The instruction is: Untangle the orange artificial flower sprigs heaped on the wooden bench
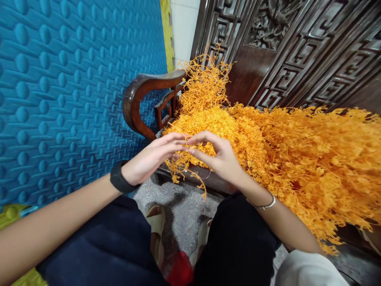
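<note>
My left hand [154, 155], with a black band at the wrist, has its fingers closed around a small orange plastic sprig [175, 169] that dangles below them. The fingertips of my right hand [222, 157] meet those of the left in a pinch at the top of this sprig; the exact grip point is partly hidden. A fine thread or wire curves below the right fingers. Right behind both hands lies a large heap of orange artificial foliage [250, 139], branching and curly, spread over a dark wooden bench.
The carved wooden backrest [238, 75] rises behind the heap, and a curved armrest [133, 99] stands left. Blue textured foam matting [74, 99] fills the left side. Below are a speckled floor [184, 214], my sandalled feet and something red [181, 270].
</note>
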Demonstrator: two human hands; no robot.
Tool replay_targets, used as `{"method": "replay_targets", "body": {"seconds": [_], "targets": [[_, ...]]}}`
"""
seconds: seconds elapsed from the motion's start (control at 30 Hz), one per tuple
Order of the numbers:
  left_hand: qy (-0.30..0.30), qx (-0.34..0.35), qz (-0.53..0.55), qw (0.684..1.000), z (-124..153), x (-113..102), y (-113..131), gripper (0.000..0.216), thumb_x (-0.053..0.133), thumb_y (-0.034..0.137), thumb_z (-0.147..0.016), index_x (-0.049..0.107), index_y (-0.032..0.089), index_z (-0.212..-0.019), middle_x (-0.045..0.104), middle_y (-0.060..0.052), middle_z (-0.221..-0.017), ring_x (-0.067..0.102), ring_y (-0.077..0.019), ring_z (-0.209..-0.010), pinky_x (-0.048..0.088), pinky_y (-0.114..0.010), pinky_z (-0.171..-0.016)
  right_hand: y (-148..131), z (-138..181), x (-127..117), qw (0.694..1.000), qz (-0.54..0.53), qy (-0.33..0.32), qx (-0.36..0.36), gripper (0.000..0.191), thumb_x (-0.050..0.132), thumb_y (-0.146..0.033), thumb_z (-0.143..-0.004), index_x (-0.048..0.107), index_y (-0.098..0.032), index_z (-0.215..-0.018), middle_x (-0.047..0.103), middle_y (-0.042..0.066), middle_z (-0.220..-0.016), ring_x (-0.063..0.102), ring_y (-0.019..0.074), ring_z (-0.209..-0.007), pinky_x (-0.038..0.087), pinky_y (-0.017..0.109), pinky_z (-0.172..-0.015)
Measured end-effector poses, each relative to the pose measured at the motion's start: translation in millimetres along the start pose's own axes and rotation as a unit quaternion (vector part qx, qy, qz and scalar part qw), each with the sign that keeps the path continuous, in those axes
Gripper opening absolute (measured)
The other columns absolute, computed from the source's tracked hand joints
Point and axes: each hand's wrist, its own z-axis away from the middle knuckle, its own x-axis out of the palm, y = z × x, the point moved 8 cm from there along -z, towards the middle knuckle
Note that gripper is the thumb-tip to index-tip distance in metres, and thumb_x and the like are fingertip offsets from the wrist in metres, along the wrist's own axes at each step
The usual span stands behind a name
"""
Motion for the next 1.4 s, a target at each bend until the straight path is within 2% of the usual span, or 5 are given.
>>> {"method": "replay_targets", "body": {"seconds": [0.37,0.6,0.77,0.97,1.4], "targets": [[-0.107,0.015,-0.012,0.994,1.9,17.1,2.0,0.034,0.059,0.020,-0.080,0.055,0.017,-0.114,0.068,-0.002,-0.084,0.063,-0.0128,-0.081,0.045,-0.027,-0.080,22.9,-2.5,3.3,0.955,-0.277,-0.031,0.098,0.014,0.063,-0.024,-0.079,0.060,-0.022,-0.093,0.063,-0.001,-0.086,0.059,0.0093,-0.077,0.049,0.025,-0.074],[-0.087,-0.013,-0.075,0.993,-2.1,10.8,-0.7,0.015,0.061,0.027,-0.078,0.063,0.012,-0.073,0.051,0.004,-0.053,0.044,-0.0046,-0.051,0.034,-0.019,-0.054,25.3,-2.3,4.6,0.943,-0.309,-0.052,0.116,0.023,0.066,-0.028,-0.077,0.052,-0.020,-0.093,0.059,-0.002,-0.076,0.057,0.0084,-0.066,0.048,0.023,-0.063],[-0.039,-0.017,-0.123,0.991,-0.4,-1.4,3.6,0.014,0.064,0.025,-0.073,0.066,0.013,-0.065,0.050,0.003,-0.052,0.041,-0.0052,-0.050,0.030,-0.020,-0.051,33.7,-1.3,-33.4,0.971,-0.216,-0.023,0.098,0.029,0.067,-0.028,-0.076,0.048,-0.023,-0.098,0.056,-0.003,-0.070,0.055,0.0085,-0.063,0.046,0.023,-0.060],[0.044,0.003,-0.149,0.988,-0.8,-32.4,6.6,0.014,0.065,0.026,-0.072,0.064,0.015,-0.063,0.053,0.003,-0.053,0.046,-0.0063,-0.051,0.035,-0.019,-0.052,94.7,7.2,-112.6,0.973,-0.082,0.193,0.093,0.026,0.068,-0.023,-0.072,0.050,-0.024,-0.092,0.056,-0.003,-0.070,0.054,0.0103,-0.064,0.045,0.026,-0.060],[0.097,0.008,-0.070,0.993,-9.7,-40.6,-1.2,0.020,0.075,0.024,-0.064,0.073,0.020,-0.084,0.071,-0.003,-0.094,0.064,-0.0113,-0.079,0.047,-0.020,-0.072,158.7,-23.9,-126.0,0.918,0.158,0.348,0.106,0.008,0.061,-0.021,-0.074,0.054,-0.019,-0.071,0.053,0.001,-0.068,0.046,0.0112,-0.061,0.043,0.030,-0.064]]}}
